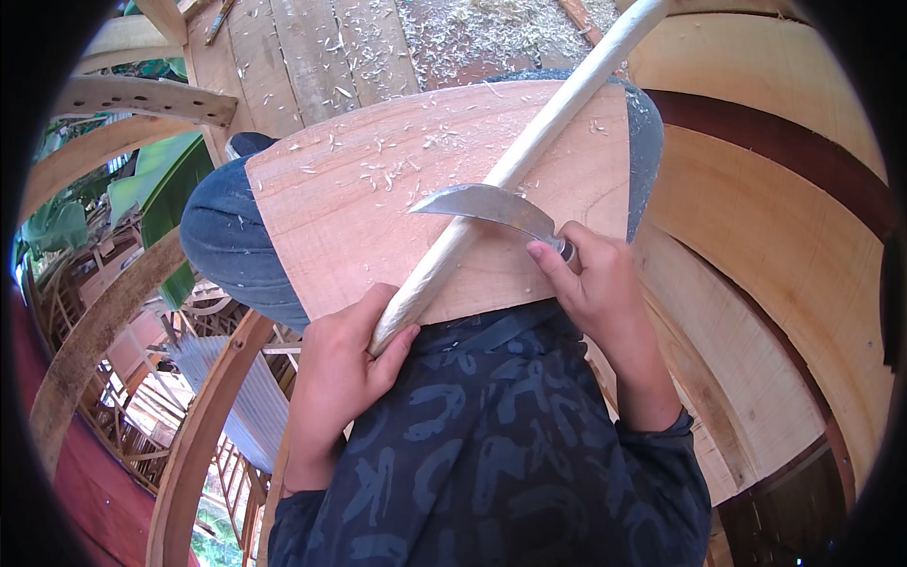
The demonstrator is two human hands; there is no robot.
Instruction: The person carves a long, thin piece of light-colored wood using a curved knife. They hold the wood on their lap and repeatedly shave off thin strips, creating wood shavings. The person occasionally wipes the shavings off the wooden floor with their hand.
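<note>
A long, pale, peeled wooden stick (529,142) slants across a wooden board (321,217) that lies over my lap. My left hand (345,354) is closed round the stick's near end, thumb along its side. My right hand (597,274) grips the handle of a curved knife (487,206), most of the handle hidden inside the fist. The blade crosses over the stick near its middle, its tip pointing left. Small wood shavings (383,175) are scattered over the board on both sides of the stick.
Beyond my knees, shavings (501,33) cover the plank floor (326,47), where a thin pencil-like tool (219,21) lies at far left. Wooden plank walls (765,198) rise close on the right. On the left stand wooden rails (203,444), with green leaves (170,189) and a corrugated sheet (231,378) beyond.
</note>
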